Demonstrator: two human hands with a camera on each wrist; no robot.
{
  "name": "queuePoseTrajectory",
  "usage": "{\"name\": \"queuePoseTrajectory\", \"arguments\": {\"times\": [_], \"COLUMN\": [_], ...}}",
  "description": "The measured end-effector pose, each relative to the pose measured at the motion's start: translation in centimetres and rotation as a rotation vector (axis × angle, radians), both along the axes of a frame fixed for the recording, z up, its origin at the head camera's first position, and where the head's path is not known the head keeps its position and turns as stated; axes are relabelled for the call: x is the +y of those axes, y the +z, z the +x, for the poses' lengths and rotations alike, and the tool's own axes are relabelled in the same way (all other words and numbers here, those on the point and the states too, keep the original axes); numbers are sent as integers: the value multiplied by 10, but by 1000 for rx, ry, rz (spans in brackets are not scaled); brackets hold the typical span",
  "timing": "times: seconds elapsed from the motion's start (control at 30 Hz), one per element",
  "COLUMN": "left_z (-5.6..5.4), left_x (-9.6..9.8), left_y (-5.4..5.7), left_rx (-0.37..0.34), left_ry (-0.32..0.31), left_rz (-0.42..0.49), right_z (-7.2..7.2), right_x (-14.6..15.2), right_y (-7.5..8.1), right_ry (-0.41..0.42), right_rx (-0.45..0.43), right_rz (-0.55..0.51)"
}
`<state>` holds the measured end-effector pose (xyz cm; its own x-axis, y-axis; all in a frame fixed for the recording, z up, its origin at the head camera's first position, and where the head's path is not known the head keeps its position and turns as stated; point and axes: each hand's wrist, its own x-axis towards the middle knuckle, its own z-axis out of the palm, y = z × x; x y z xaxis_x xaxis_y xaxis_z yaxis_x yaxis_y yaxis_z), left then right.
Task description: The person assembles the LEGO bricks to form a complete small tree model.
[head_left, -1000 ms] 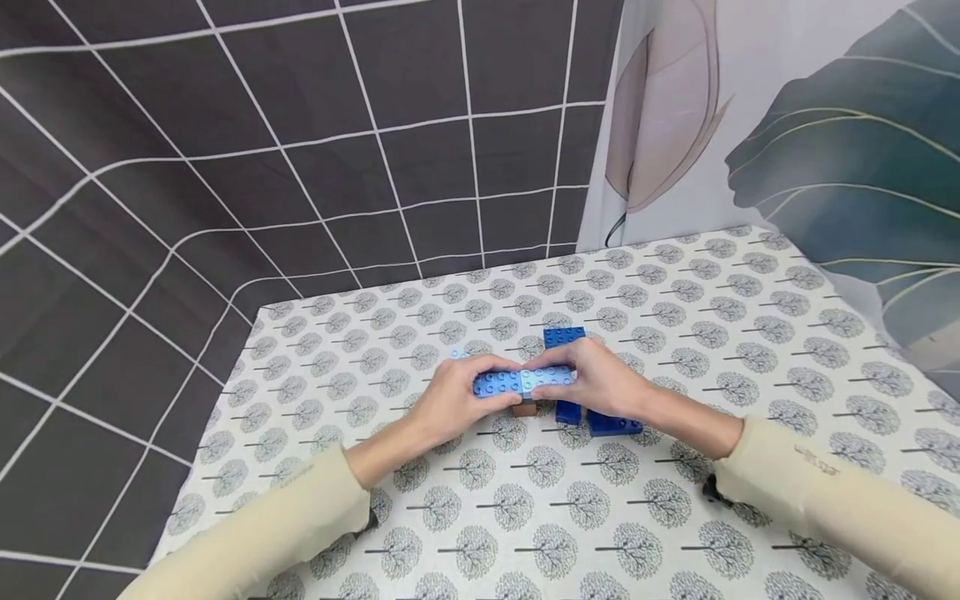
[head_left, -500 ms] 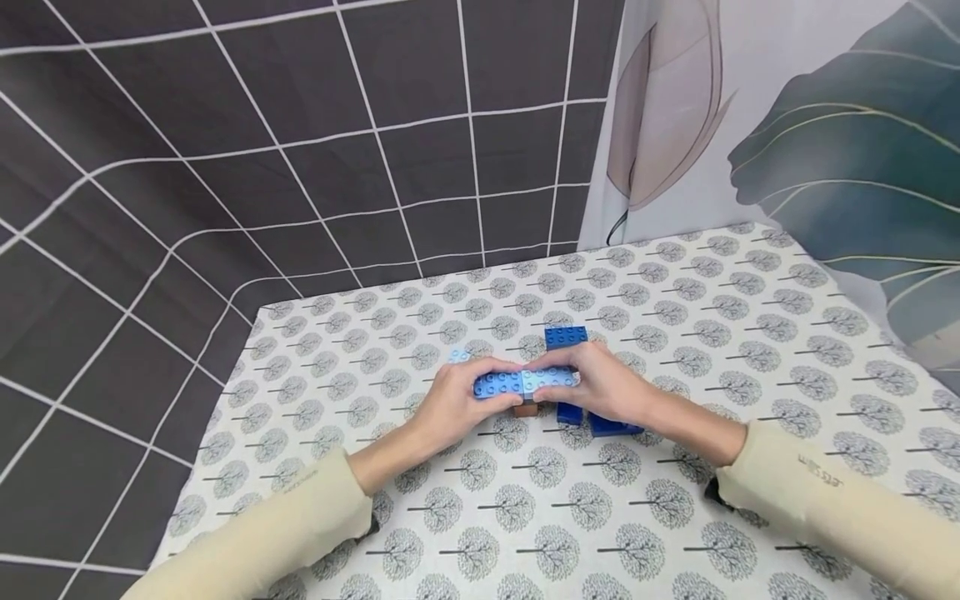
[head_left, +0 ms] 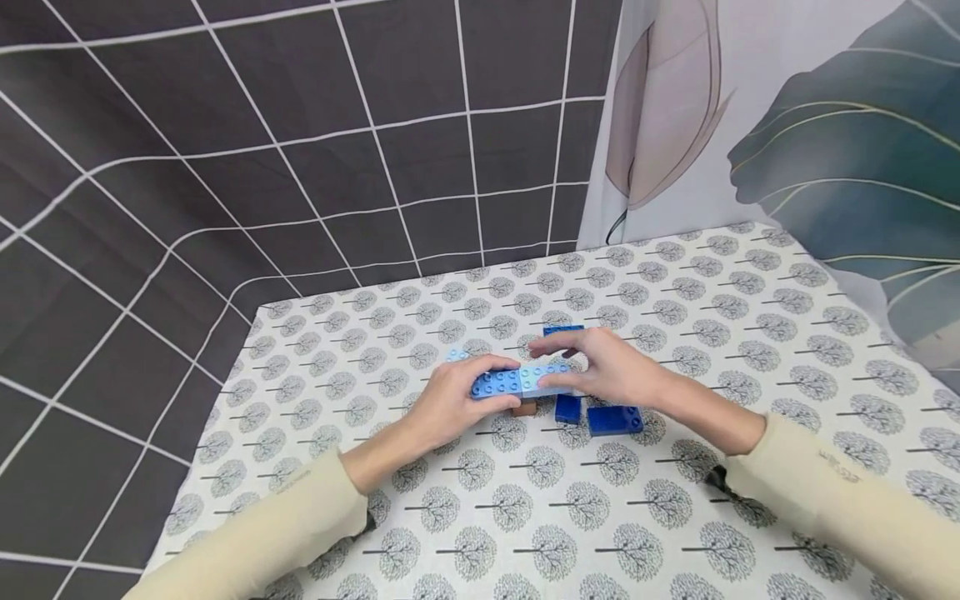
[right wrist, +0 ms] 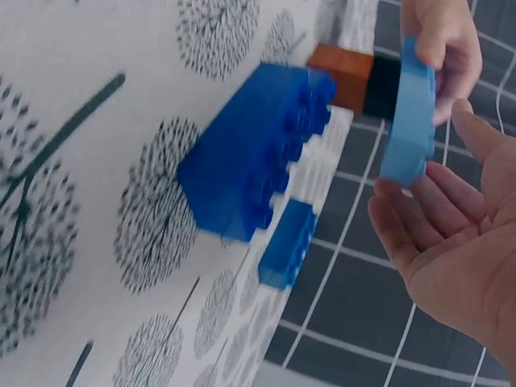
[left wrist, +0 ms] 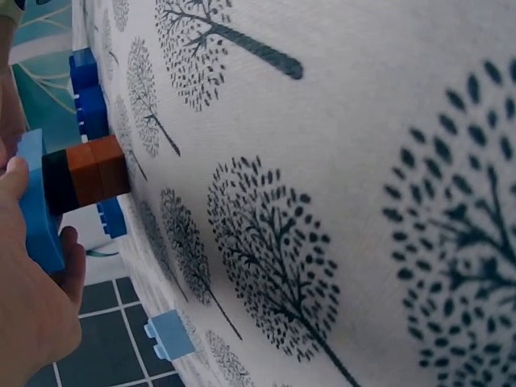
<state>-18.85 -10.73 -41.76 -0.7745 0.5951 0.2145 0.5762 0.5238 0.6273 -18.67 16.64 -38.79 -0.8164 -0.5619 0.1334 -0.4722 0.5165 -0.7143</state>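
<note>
While the left hand (head_left: 447, 394) pinches the mid-blue brick (head_left: 496, 385), the right hand (head_left: 611, 369), fingers loosely parted, partly hides the far dark-blue brick (head_left: 558, 330).

The supporting surface is a flat top covered by a pale cloth (head_left: 525, 521) with a repeated dark tree print. A brown block (left wrist: 98, 170) stands directly on the cloth as the base of a stack. To its right sit a small dark blue brick (head_left: 567, 409) and, just beside that, a longer dark blue brick (head_left: 615, 420). A studded blue brick (head_left: 562, 330), partly hidden, lies farther back. A small light blue brick (left wrist: 172, 334) rests, studs up, to the left.
</note>
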Motion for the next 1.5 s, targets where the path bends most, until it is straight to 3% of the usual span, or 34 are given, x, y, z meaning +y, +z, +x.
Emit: {"name": "queuePoseTrajectory", "arguments": {"times": [0.23,0.43,0.7,0.83,1.03,1.23,1.5], "left_z": [-1,2,5,7,8,7,7], "left_x": [-6,-15,-24,-29,-36,-37,-37], "left_y": [3,7,6,5,4,3,2], "left_rx": [21,-1,-43,-52,-71,-46,-58], "left_ry": [29,48,69,63,73,68,58], "left_rz": [-1,-3,-16,9,43,48,39], "right_z": [-3,-5,-19,-28,-40,-49,-55], "right_x": [27,46,57,57,55,51,43], "right_y": [2,-4,-15,-22,-34,-41,-43], "right_ry": [-110,-168,-174,-174,-110,-113,-182], "right_rx": [-25,-18,-31,-109,-230,-212,-195], "right_rz": [-42,-53,-34,-14,-38,-2,15]}}
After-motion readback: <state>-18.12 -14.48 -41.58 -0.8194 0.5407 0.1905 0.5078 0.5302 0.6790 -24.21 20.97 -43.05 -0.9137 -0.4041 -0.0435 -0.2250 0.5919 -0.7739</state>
